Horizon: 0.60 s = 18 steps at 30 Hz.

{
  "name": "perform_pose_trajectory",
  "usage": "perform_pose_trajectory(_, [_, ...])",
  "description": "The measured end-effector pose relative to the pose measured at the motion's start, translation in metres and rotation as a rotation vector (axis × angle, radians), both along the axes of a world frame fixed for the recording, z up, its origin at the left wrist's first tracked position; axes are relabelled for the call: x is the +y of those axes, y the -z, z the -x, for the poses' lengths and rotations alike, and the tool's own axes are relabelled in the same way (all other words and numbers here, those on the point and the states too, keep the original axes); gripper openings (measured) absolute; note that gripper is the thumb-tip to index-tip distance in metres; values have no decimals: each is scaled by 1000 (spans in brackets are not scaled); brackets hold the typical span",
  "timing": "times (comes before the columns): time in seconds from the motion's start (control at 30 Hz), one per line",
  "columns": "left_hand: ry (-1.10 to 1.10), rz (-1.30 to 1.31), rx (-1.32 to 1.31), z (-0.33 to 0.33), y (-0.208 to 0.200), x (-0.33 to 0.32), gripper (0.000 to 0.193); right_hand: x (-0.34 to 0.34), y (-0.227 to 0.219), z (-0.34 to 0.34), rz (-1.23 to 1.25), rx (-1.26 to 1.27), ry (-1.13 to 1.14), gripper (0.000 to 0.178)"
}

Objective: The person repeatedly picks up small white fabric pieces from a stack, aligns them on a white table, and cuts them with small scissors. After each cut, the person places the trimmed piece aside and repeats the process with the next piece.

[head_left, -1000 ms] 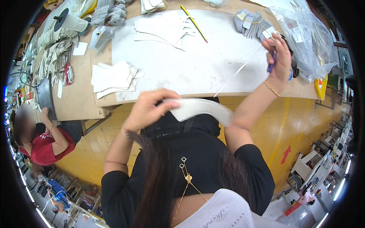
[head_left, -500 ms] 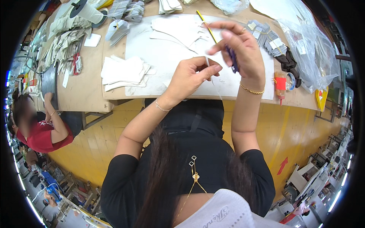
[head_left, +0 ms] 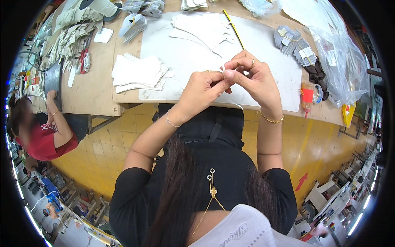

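Observation:
My left hand [head_left: 204, 89] and my right hand [head_left: 256, 82] meet above the near edge of the table, with thumbs and fingertips pinched together on a thin white strip [head_left: 235, 104]. One short end of it sticks up between the fingers, and a loose tail hangs below them. No purple tool shows now; my right palm and curled fingers are partly hidden. Beyond the hands, flat white cut pieces [head_left: 201, 29] lie on a white sheet [head_left: 267, 53]. To the left, more white cut pieces [head_left: 138, 74] sit in a loose stack.
A yellow stick [head_left: 233, 29] lies past my right hand. Banded grey bundles [head_left: 294, 45], a red-labelled bottle [head_left: 307, 96], a tape roll [head_left: 317, 94] and clear plastic bags [head_left: 339, 61] are at the right. Far left are a white spool [head_left: 101, 7] and a seated person in red [head_left: 57, 142].
My right hand has come down and in to meet the left at the strip. The purple tool seen in it earlier is out of sight. The view has shifted slightly.

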<state>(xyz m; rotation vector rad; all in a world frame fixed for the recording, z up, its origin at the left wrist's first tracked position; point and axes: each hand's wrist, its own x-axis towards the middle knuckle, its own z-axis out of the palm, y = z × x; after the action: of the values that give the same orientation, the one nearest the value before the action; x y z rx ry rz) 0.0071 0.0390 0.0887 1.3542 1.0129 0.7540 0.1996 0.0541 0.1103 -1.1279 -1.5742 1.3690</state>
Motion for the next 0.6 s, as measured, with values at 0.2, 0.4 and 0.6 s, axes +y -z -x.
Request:
perform_pose_trajectory(0.2, [125,-265,205,14,-8,5,21,-1,-8,6,60,28,-26,16])
perform_pose_trajectory(0.4, [61,155,-559,46,-16,29,30,-4,-15,-2,530,339,-212,19])
perform_pose_trajectory(0.6, [24,291,-791,25,-12,24,13,-6,-6,7,594,429,-219,19])
